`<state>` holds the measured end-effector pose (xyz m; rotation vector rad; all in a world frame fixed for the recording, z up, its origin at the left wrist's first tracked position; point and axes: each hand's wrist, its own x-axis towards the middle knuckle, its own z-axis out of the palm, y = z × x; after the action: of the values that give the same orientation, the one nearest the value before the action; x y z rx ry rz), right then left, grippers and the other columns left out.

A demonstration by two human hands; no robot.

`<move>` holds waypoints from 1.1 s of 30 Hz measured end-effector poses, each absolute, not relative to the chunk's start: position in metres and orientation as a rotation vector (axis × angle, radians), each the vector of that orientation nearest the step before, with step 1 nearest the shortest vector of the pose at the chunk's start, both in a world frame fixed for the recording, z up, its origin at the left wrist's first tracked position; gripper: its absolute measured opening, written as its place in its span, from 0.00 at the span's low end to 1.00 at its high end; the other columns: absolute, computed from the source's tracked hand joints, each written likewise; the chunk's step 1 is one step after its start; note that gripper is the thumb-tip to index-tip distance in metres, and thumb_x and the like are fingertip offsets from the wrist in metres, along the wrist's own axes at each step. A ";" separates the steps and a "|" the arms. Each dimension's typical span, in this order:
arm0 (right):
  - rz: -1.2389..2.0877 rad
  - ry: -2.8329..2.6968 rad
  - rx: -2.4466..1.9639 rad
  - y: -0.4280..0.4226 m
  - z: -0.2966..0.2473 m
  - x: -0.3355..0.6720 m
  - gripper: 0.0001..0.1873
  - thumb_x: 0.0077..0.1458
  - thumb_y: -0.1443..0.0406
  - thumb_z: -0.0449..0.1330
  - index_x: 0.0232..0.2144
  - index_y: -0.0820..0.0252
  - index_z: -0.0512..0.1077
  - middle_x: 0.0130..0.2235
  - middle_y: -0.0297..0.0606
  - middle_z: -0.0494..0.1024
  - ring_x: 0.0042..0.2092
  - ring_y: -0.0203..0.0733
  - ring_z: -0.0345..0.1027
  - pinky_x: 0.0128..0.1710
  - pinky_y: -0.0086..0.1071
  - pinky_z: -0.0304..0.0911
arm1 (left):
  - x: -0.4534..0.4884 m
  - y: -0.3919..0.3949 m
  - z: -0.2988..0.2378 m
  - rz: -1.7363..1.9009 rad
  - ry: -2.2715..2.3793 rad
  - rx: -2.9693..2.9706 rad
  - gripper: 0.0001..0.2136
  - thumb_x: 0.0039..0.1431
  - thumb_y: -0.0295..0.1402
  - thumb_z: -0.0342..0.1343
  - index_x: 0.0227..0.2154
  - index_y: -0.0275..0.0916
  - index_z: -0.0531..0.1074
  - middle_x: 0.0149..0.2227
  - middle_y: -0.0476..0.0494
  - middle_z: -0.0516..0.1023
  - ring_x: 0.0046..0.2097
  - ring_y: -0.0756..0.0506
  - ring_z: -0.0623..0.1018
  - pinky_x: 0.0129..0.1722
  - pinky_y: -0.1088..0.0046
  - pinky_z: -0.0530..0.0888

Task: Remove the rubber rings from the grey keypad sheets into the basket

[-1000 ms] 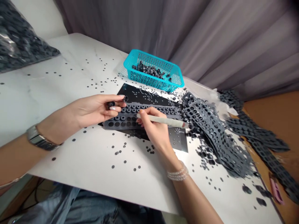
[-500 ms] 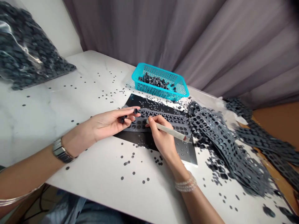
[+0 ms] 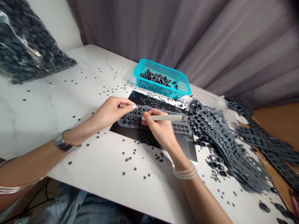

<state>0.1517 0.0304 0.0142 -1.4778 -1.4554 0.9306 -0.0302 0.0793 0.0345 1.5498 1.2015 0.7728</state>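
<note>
A grey rubber strip point(image 3: 130, 119) with rows of ring-shaped pieces lies on a black mat point(image 3: 130, 132) in the middle of the white table. My left hand point(image 3: 111, 112) rests palm down on the strip's left end, fingers curled with the tips pinched together at its far edge; what they hold is hidden. My right hand point(image 3: 158, 127) grips a pale stick-like tool point(image 3: 163, 118), held level over the strip with its tip pointing left.
A turquoise basket point(image 3: 181, 90) with several dark rings stands behind the mat. A heap of punched-out grey strips point(image 3: 221, 137) spreads to the right. A clear bag of dark rings point(image 3: 25, 53) lies at far left. Small dark discs point(image 3: 130, 161) litter the table point(image 3: 46, 102).
My left hand has turned palm down onto the strip; the dark rings seen in its fingers before are no longer visible. My right hand has swung the tool level.
</note>
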 end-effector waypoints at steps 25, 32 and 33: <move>0.871 -1.348 -1.468 0.030 0.009 0.150 0.15 0.59 0.56 0.58 0.25 0.58 0.70 0.25 0.35 0.77 0.28 0.38 0.70 0.30 0.30 0.63 | -0.041 0.087 0.044 0.714 0.932 0.896 0.07 0.50 0.29 0.68 0.25 0.35 0.74 0.25 0.51 0.65 0.22 0.58 0.58 0.17 0.83 0.57; 0.875 -1.190 -1.458 0.028 0.013 0.158 0.15 0.56 0.56 0.60 0.23 0.58 0.70 0.25 0.35 0.78 0.28 0.39 0.71 0.32 0.33 0.67 | -0.031 0.079 0.040 0.695 0.855 0.524 0.04 0.53 0.20 0.63 0.32 0.32 0.78 0.31 0.45 0.73 0.22 0.60 0.63 0.17 0.86 0.65; 0.883 -1.189 -1.460 0.028 0.013 0.157 0.15 0.56 0.56 0.60 0.24 0.58 0.70 0.25 0.36 0.78 0.28 0.39 0.72 0.33 0.33 0.68 | -0.031 0.079 0.040 0.689 0.841 0.519 0.06 0.54 0.20 0.62 0.34 0.32 0.78 0.31 0.45 0.73 0.22 0.59 0.64 0.17 0.86 0.65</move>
<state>0.1571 0.0280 0.0130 -1.4596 -1.1890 0.8828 -0.0311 0.0787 0.0401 0.5193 0.8407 0.6890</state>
